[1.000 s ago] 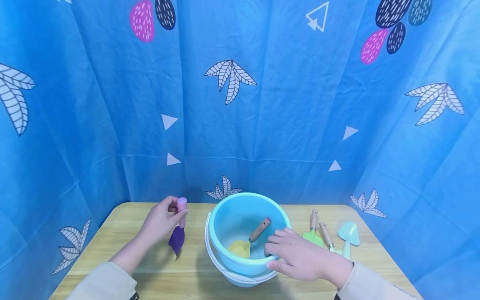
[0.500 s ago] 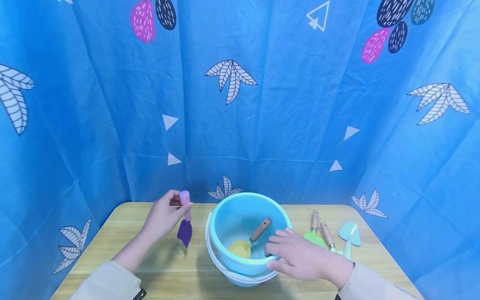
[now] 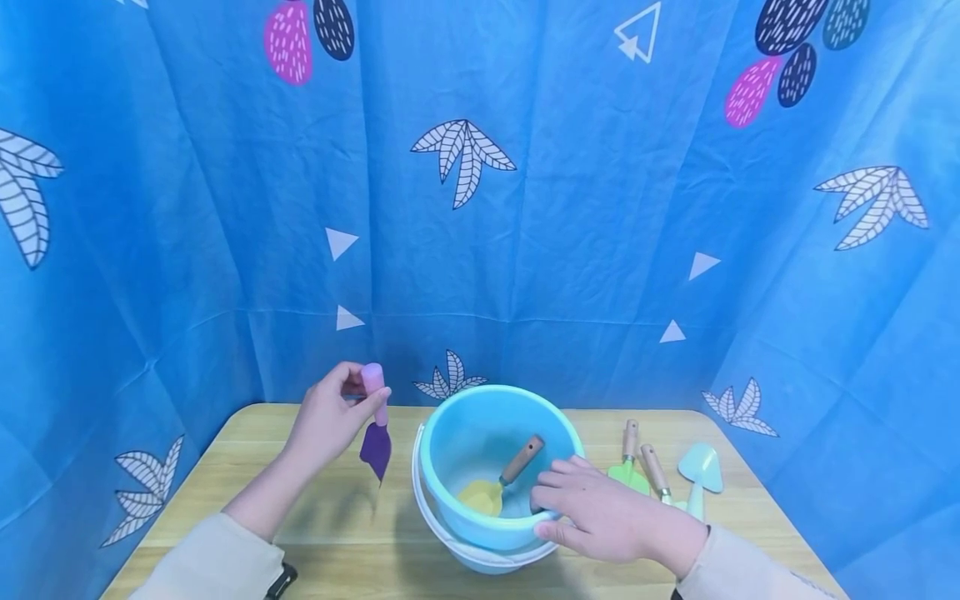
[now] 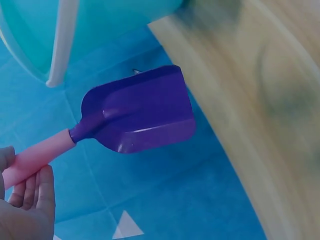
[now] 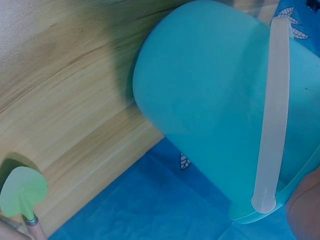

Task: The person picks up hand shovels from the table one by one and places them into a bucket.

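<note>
As left fingers [image 4: 46, 192] pinch glossy shovel [image 4: 150, 110] | smooth round bucket [image 5: 205, 100] seems plastic

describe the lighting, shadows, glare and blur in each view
Head view: bright, with soft shadows from the bucket and left hand on the table; left wrist view: dimmer, a pale glare streak on the purple shovel, the table looking blurred; right wrist view: also dimmer, with dark shadows beside the bucket and the green shovel.
</note>
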`<state>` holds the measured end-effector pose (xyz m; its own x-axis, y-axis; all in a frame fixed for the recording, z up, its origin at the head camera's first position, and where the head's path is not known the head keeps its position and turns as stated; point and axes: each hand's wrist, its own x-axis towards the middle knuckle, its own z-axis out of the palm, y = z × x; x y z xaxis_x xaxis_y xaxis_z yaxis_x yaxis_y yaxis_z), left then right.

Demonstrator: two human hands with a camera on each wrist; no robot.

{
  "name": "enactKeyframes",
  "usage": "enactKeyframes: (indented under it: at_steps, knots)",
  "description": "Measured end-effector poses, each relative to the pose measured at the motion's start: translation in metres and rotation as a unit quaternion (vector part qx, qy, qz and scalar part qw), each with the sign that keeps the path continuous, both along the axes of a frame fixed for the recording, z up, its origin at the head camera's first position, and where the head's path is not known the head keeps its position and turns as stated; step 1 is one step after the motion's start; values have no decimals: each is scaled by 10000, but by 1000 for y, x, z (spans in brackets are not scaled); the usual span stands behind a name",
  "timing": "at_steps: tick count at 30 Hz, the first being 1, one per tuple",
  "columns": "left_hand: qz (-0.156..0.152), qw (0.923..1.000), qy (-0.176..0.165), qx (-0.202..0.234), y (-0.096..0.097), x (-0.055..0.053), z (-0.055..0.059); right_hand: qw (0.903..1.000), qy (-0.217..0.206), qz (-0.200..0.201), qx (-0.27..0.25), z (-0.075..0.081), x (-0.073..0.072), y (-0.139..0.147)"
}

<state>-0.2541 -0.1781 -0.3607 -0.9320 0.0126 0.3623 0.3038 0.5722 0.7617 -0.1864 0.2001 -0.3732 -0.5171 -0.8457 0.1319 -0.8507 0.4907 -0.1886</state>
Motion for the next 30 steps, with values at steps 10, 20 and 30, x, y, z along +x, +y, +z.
enactKeyframes:
  at_steps: [10,20,30]
  knots:
    - [178,9997,181,67,9,5,29,10000,16,-33,41,3,1,-2]
    - [222,9991,344,96,14,6,47,10000,-21,-53,24,2,1,0]
    - [209,9975,627,245,18,10,68,10000,19,3,-24,4,2,-2]
